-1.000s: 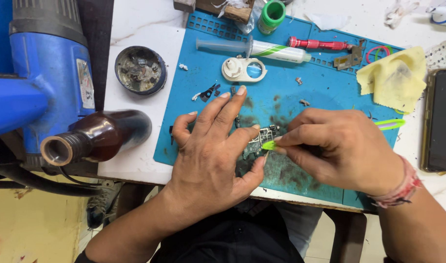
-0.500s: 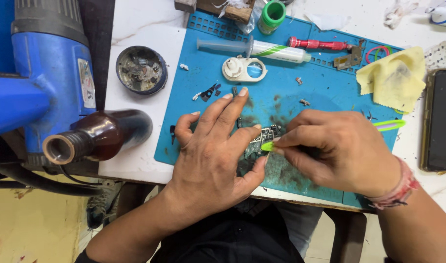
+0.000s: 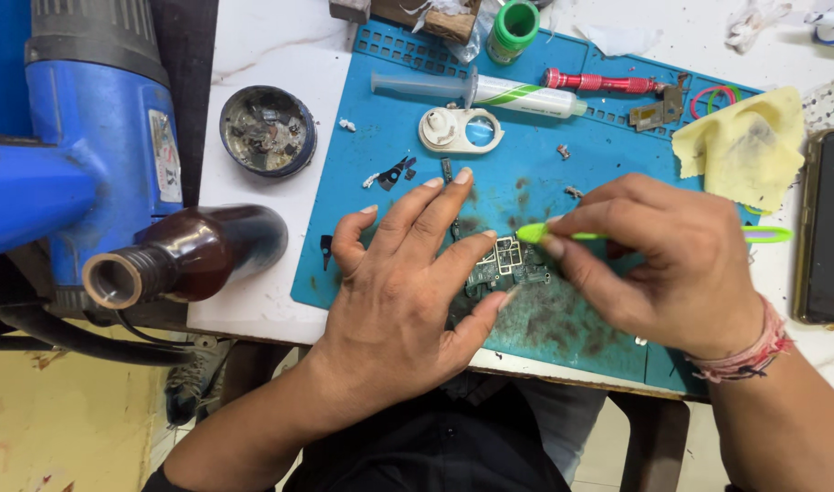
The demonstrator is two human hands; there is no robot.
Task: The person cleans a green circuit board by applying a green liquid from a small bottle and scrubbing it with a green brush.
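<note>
While your left hand (image 3: 408, 282) lies flat with its fingers spread, pressing down on the small circuit board (image 3: 506, 262), your right hand (image 3: 668, 260) is closed in a pinch around a green tool (image 3: 563, 234), whose bright tip sits just above the board's upper edge. The board rests on the blue work mat (image 3: 408, 82), between your two hands, partly hidden under your left thumb and fingers. Just beyond your left fingertips lie a few small dark parts (image 3: 394, 171), and farther out from them a white ring-shaped piece (image 3: 460, 129) and a clear syringe (image 3: 476, 89) with a green stripe. Beyond your right hand a red screwdriver (image 3: 599, 82) lies across the mat, with a yellow cloth (image 3: 745, 150) near your right knuckles and a dark phone (image 3: 829, 228) just outside your right wrist. Out past your left hand, off the mat, stand a round tin of scraps (image 3: 267, 129), a brown bottle (image 3: 185, 255) on its side, and a blue hot-air gun (image 3: 80, 155). A green-capped bottle (image 3: 513, 27) stands at the mat's far edge.
</note>
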